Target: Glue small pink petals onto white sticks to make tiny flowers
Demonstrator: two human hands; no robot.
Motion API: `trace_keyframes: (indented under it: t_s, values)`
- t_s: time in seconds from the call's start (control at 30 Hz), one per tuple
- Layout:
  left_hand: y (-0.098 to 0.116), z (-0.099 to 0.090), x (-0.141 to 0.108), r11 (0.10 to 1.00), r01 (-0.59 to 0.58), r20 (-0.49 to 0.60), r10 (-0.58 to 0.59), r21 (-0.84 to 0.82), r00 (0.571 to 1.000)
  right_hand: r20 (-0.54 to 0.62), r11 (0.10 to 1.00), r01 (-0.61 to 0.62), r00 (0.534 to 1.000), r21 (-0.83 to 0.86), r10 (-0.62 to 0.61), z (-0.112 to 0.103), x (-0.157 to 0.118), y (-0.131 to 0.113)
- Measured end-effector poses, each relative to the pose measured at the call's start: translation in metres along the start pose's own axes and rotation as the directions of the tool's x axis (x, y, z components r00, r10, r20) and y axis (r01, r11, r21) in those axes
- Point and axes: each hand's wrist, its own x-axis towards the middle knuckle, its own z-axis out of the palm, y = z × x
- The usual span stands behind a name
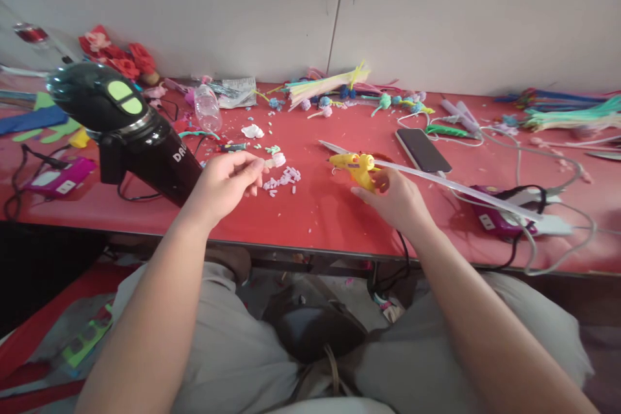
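Observation:
Between the thumb and fingers of my left hand [231,178] is a small pale piece with a whitish-pink tip [276,160]; its exact kind is too small to tell. Just below it, a loose pile of short lilac pieces [286,178] lies on the red table [310,220]. My right hand [395,197] is wrapped around the handle of a yellow glue gun [356,167], whose nozzle points left toward the left hand. A long translucent glue stick [456,187] slants back from the gun to the right, over the table. The gun's trigger is partly hidden by my fingers.
A black cylindrical device [140,136] with green buttons leans at the left. A phone [423,150] and a purple power strip [499,210] with tangled cables lie to the right. Along the back are pipe cleaners [325,85], a plastic bottle [207,108] and red flowers [119,55].

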Motion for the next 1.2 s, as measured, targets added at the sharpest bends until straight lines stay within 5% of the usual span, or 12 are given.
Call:
trace_keyframes:
  t_s: [0.17,0.3,0.43,0.57,0.8,1.2]
  values:
    - [0.004,-0.001,-0.001,0.957,0.064,-0.007,-0.069,-0.282,0.998,-0.001,0.988,-0.067,0.998,-0.139,0.067,-0.019,-0.011,-0.003]
    - [0.004,0.000,0.001,0.924,0.092,-0.017,-0.106,-0.371,0.994,0.130,0.993,0.116,0.985,-0.002,-0.115,-0.026,-0.026,-0.014]
    - [0.004,0.002,0.001,0.929,0.080,-0.003,-0.087,-0.361,0.996,0.282,0.898,0.310,0.872,0.312,-0.399,-0.007,-0.031,-0.034]
    - [0.006,0.005,0.000,0.930,0.069,0.010,-0.071,-0.362,0.997,0.277,0.850,0.400,0.822,0.342,-0.498,0.029,-0.007,-0.062]
    - [0.006,0.008,-0.002,0.930,0.059,0.055,-0.042,-0.363,0.998,0.314,0.887,0.417,0.830,0.200,-0.461,0.073,0.035,-0.100]
    - [0.006,0.009,-0.003,0.942,0.075,0.067,-0.057,-0.326,0.996,0.296,0.881,0.421,0.832,0.214,-0.470,0.080,0.034,-0.106]
